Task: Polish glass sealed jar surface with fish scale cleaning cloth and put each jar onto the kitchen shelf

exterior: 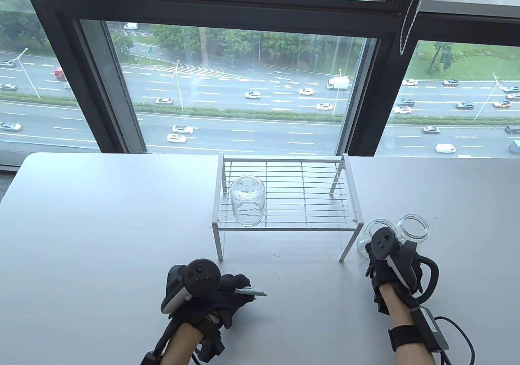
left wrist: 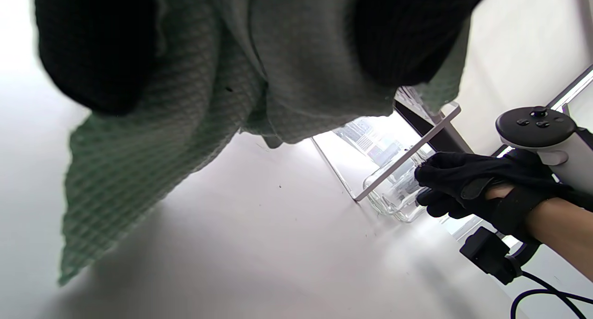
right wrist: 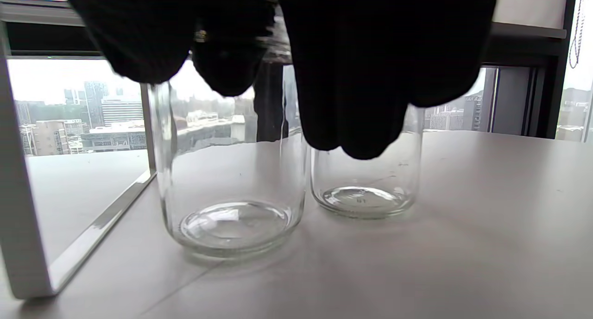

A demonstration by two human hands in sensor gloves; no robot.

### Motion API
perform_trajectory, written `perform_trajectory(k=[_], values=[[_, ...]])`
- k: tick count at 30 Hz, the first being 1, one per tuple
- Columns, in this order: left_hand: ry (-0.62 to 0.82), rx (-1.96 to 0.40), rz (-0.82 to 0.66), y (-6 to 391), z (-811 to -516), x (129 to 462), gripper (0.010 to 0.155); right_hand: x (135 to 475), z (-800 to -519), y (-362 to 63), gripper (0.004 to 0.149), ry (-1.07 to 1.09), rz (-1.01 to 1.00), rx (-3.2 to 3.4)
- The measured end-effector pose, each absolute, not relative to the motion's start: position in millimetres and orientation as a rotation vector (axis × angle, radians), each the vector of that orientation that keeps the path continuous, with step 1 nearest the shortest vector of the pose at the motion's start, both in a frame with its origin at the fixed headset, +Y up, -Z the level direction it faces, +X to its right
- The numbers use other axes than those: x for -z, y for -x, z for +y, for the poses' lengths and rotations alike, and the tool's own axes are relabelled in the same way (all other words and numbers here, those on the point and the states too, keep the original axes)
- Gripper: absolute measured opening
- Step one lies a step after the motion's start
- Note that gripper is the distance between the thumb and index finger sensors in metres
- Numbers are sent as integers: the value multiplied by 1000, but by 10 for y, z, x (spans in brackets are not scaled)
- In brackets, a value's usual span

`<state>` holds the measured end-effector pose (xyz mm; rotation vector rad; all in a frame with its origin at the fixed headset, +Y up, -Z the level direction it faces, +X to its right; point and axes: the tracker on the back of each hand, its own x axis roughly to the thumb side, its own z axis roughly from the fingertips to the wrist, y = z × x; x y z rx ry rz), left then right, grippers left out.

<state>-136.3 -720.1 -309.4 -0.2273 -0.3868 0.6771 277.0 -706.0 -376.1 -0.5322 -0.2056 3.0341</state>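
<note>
Nearest the bottom edge of the table view, the left hand (exterior: 225, 296) is seen low over the table (exterior: 101, 235), its fingers curled round a bunched green cloth (exterior: 252, 291). In the left wrist view the cloth (left wrist: 194, 124) hangs below the gloved fingers (left wrist: 92, 50) in waffle-textured folds, one corner drooping toward the table.

To the right and a little farther, the right hand (exterior: 386, 259) is laid against a jar (exterior: 371, 235) standing upright just beside the shelf's front right leg. In the right wrist view the fingers (right wrist: 352, 78) drape over the upper part of this near jar (right wrist: 231, 184); whether they are wrapped round it or only resting on it cannot be told. In the left wrist view the fingertips (left wrist: 431, 168) are seen at the glass. A second jar (exterior: 413, 227), open-mouthed, stands close beside the first on its far right side, apart from the hand in the table view.

Farther back, the white wire shelf (exterior: 284, 202) stands at the middle of the table. A third jar (exterior: 247, 202) rests on its rack near the front left corner.

Beyond the table, a window (exterior: 243, 89) is seen, with a road and cars outside.
</note>
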Motion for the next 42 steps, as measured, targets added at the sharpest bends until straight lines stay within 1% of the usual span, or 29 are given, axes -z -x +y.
perform_trajectory(k=[3, 8, 12, 17, 22, 26, 28, 30, 31, 33, 35, 37, 39, 41, 42], values=[[201, -710, -392, 1380, -7184, 3089, 52, 3566, -7035, -2844, 44, 500, -228, -2961], [183, -820, -413, 1381, -7178, 3078, 51, 3258, -6994, -2939, 45, 437, -187, -2928], [174, -919, -421, 1375, -7184, 3070, 51, 2989, -6901, -2945, 46, 340, -153, -2897], [153, -1037, -418, 1388, -7197, 3073, 52, 2692, -6801, -2847, 46, 194, -82, -2758], [109, -1231, -397, 1405, -7226, 3070, 53, 2551, -6726, -2585, 46, -18, -9, -2600], [111, -1404, -384, 1394, -7246, 3058, 54, 2519, -6669, -2276, 46, -201, -17, -2499], [156, -1497, -375, 1371, -7282, 3052, 56, 2534, -6635, -2068, 46, -315, 7, -2403], [247, -1649, -369, 1333, -7345, 3052, 56, 2595, -6598, -1834, 46, -453, 64, -2282], [261, -1687, -375, 1323, -7360, 3054, 56, 2612, -6589, -1785, 46, -482, 79, -2257], [285, -1767, -399, 1296, -7378, 3053, 57, 2712, -6540, -1562, 46, -604, 141, -2157], [309, -1777, -483, 1265, -7376, 3060, 58, 2801, -6521, -1438, 46, -646, 161, -2104], [361, -1819, -554, 1251, -7372, 3048, 64, 2893, -6526, -1381, 47, -649, 157, -2055], [354, -1881, -595, 1249, -7339, 3039, 74, 2969, -6578, -1388, 47, -663, 138, -1996], [373, -1872, -666, 1239, -7304, 3024, 85, 2997, -6655, -1419, 48, -646, 118, -1939], [383, -1854, -694, 1228, -7304, 3009, 89, 3009, -6724, -1447, 48, -647, 97, -1904]])
